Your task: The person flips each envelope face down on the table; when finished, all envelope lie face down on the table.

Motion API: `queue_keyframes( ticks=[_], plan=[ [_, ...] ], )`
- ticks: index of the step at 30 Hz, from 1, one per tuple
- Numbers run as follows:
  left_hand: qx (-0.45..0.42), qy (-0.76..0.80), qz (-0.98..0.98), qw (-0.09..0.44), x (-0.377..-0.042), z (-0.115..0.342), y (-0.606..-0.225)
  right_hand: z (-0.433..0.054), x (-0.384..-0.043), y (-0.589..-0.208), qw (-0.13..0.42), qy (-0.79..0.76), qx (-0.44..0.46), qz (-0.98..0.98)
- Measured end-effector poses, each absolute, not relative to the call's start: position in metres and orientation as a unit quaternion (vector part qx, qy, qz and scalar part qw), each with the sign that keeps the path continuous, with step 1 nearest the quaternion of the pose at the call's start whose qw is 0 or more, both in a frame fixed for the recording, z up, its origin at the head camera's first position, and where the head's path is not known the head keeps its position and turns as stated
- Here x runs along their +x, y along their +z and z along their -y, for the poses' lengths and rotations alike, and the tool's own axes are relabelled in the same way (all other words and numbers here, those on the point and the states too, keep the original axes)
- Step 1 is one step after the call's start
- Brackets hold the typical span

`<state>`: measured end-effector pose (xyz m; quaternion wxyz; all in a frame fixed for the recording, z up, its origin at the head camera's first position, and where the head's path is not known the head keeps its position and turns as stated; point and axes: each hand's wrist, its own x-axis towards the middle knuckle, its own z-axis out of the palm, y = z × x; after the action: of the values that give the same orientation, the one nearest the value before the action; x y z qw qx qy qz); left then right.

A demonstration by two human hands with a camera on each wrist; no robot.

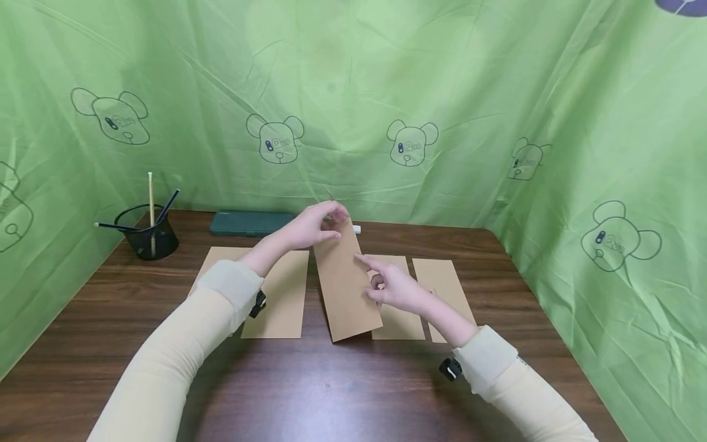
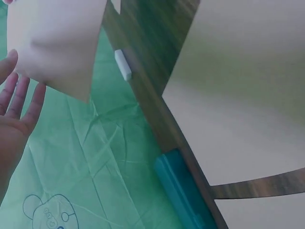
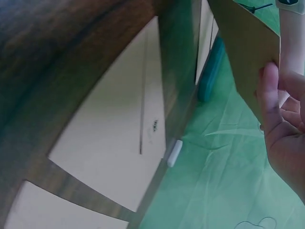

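Observation:
A brown paper sheet [image 1: 345, 282] is raised at a tilt between my two hands, its near end just over the table. My left hand [image 1: 315, 227] holds its far end, thumb across the front and fingers at the far edge. Along the right edge, my right hand [image 1: 400, 288] pinches the sheet; in the right wrist view a digit lies flat against the sheet's face [image 3: 252, 62]. Similar brown sheets lie flat: one by the left forearm [image 1: 282, 307], one under the right hand [image 1: 397, 322], another farther right [image 1: 439, 276]. Small dark markings [image 3: 155, 125] show on one.
A black mesh pen cup [image 1: 157, 242] with pencils stands at the back left. Beside it, a dark green case [image 1: 248, 224] lies along the table's back edge. A small white object [image 1: 356, 229] sits behind the raised sheet. Green curtains [image 1: 342, 92] enclose the wooden table [image 1: 309, 393].

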<state>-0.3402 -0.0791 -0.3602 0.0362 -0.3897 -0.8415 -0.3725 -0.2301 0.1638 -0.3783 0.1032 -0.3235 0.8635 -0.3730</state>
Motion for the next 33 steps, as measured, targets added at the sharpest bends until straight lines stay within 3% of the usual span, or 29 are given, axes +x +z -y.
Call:
queue_keyframes(
  ticks=[13, 22, 33],
  plan=[
    [-0.385, -0.308, 0.87, -0.021, -0.341, 0.1, -0.395, -0.175, -0.229, -0.4, 0.078, -0.467, -0.274, -0.837],
    [-0.364, -0.335, 0.868, -0.032, -0.343, 0.104, -0.418, -0.176, -0.229, -0.419, 0.109, -0.502, -0.258, -0.818],
    [-0.333, -0.302, 0.891, -0.058, -0.339, 0.1, -0.429, -0.168, -0.233, -0.433, 0.036, -0.294, -0.272, -0.915]
  ],
)
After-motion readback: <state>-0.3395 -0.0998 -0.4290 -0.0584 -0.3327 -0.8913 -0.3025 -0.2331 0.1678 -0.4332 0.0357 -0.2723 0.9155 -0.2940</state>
